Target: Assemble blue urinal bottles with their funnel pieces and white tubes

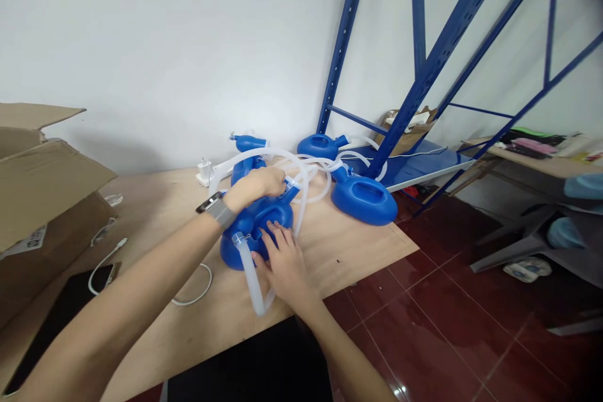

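Smooth, rounded blue plastic bottles (230,256) crowd together on the pale wood-grained counter (367,248). The left hand (264,182) bends over a blue spout, fingers mostly hidden, their grip impossible to tell; the right hand (286,260) spreads loose fingers over blue plastic beside a bent, translucent white hose (255,292).

Left hand (269,182) beyond right hand (284,262)

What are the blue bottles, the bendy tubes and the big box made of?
The blue bottles look like smooth, slightly shiny plastic, with moulded handles. The bendy tubes look like cloudy, see-through plastic, maybe silicone, since they loop. The big box looks like dull brown cardboard, with folding flaps.
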Tool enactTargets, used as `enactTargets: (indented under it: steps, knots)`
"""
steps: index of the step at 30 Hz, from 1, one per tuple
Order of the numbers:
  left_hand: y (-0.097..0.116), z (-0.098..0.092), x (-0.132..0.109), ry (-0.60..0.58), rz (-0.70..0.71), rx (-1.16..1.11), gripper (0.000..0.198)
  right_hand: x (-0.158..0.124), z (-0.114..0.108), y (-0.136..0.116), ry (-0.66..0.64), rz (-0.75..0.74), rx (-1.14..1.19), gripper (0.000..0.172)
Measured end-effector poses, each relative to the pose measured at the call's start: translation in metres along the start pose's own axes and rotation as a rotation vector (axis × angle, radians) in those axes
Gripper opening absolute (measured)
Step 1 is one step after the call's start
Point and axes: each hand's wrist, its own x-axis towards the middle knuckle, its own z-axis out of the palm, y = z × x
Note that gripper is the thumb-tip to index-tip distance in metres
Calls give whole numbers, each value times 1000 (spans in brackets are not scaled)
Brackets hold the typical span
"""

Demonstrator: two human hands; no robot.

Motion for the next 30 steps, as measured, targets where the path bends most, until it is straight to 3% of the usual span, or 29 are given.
enactTargets:
  steps: [2, 6, 8, 10, 13, 14, 17, 21, 25, 30]
  knots:
    - [5, 5, -37, 101, 31, 27, 44, -2, -1, 1, 5, -31, -18, 51]
    - [-15, 34, -132, 309, 358, -54, 39, -6, -4, 6, 16, -68, -11, 61]
    - [-37, 59, -170, 398, 335, -138, 37, -8, -4, 7, 17, -87, -16, 62]
    - [-60, 93, -190, 539, 196, -246, 36, -11, -3, 7, 22, -110, -39, 57]
    - [-83, 149, -190, 807, -107, -489, 41, -20, 2, 3, 64, -138, -70, 51]
    - [-86, 166, -185, 824, -138, -547, 42, -24, 4, 1, 84, -144, -76, 50]
    - [-84, 200, -168, 710, -1, -604, 50, -35, 10, -8, 138, -160, -103, 50]
    - [-72, 213, -147, 687, 5, -712, 61, -45, 14, -16, 191, -169, -143, 52]
    - [-65, 214, -133, 648, -61, -800, 43, -47, 13, -16, 157, -196, -122, 59]
    - [-54, 217, -133, 772, -205, -793, 48, -46, 3, -15, 90, -264, -47, 58]
